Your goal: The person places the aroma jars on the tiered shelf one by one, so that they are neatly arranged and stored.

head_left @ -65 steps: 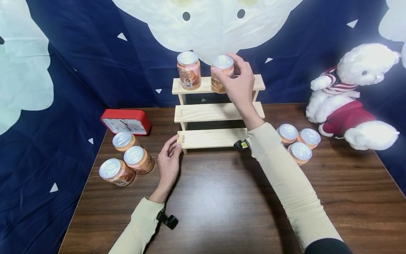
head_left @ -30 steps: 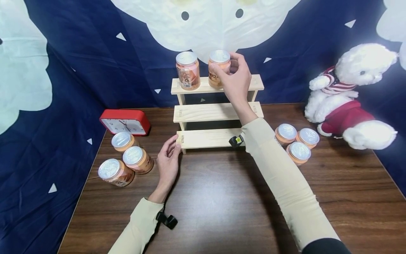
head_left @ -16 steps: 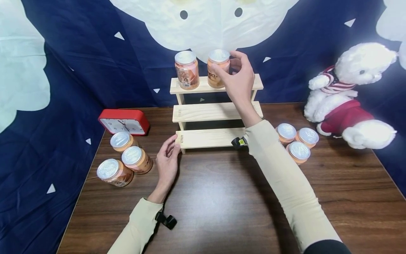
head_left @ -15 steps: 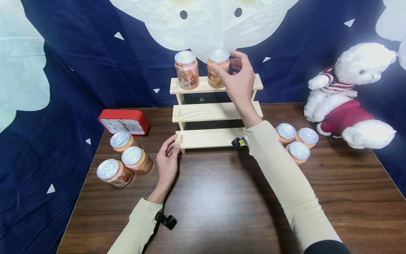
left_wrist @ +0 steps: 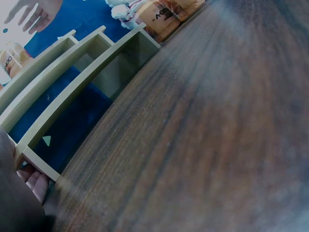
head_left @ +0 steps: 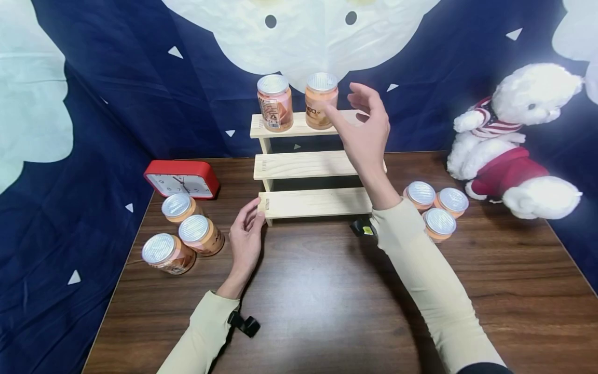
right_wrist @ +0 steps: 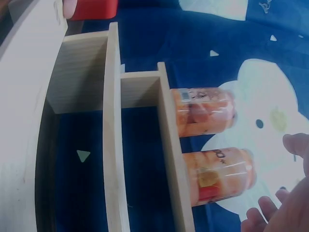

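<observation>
A three-step wooden stand (head_left: 306, 165) is on the table. Two orange cans with silver lids sit upright on its top step: a left can (head_left: 274, 104) and a right can (head_left: 321, 102). My right hand (head_left: 366, 127) is just right of the right can, fingers spread and slightly bent, holding nothing; a gap shows between hand and can in the right wrist view. At the left end of the lowest step, my left hand (head_left: 246, 234) holds the stand's edge between thumb and fingers. In the left wrist view its fingers (left_wrist: 36, 182) wrap the side panel, partly hidden.
Three similar cans (head_left: 193, 234) stand at the left beside a red clock (head_left: 182, 179). Another three cans (head_left: 439, 223) are right of the stand, partly behind my right sleeve. White plush toys (head_left: 518, 150) lie at the back right. A blue curtain (head_left: 117, 104) hangs behind the table (head_left: 308, 311).
My right hand set the right can on the top step beside the left one, then let go and drew back to the right. My left hand stayed at the stand.
</observation>
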A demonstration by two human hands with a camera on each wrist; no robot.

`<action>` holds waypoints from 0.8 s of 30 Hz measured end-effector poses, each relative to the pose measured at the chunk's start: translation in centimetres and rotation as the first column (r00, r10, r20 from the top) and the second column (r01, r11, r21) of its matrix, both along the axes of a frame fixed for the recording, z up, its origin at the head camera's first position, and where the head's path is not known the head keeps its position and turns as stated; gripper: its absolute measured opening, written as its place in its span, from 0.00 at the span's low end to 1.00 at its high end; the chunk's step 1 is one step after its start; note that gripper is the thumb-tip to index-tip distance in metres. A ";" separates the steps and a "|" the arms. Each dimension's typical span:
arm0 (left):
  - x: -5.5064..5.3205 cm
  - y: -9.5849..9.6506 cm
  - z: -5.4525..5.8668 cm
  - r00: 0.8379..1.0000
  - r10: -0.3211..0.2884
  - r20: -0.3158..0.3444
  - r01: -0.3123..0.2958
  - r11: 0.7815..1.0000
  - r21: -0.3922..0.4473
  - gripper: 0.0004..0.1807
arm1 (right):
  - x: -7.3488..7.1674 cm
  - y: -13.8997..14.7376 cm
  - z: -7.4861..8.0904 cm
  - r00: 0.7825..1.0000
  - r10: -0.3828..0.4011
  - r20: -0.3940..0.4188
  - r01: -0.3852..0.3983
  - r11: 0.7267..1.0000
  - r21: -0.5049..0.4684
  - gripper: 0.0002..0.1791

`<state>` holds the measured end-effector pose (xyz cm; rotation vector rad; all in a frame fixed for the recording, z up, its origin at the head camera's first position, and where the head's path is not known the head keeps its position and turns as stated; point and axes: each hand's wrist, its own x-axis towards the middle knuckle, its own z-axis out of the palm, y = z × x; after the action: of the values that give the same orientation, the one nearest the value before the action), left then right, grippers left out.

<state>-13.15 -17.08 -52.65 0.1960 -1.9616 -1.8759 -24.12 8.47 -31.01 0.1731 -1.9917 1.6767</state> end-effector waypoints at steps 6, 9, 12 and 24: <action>1.0 1.0 2.5 1.000 0.005 0.005 -0.005 1.000 -0.011 0.19 | 1.7 1.3 -0.4 0.994 0.047 -0.096 -0.053 0.997 -0.055 0.29; 1.3 1.4 3.4 0.999 0.007 0.035 -0.006 1.000 -0.014 0.19 | 2.6 1.9 -0.6 0.987 0.057 -0.152 -0.066 0.996 -0.055 0.29; 1.3 1.5 3.6 0.999 0.012 0.047 -0.011 1.000 -0.014 0.19 | 3.5 2.5 -0.6 0.981 0.058 -0.184 -0.067 0.997 -0.045 0.28; 0.8 0.8 2.1 1.000 0.003 0.010 -0.003 1.000 -0.021 0.18 | 6.6 4.9 -1.6 0.967 0.030 -0.254 -0.038 0.999 -0.024 0.23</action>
<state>-12.38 -16.26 -50.55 0.2023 -1.9861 -1.8548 -17.54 13.39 -32.61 0.3938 -1.7824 1.6134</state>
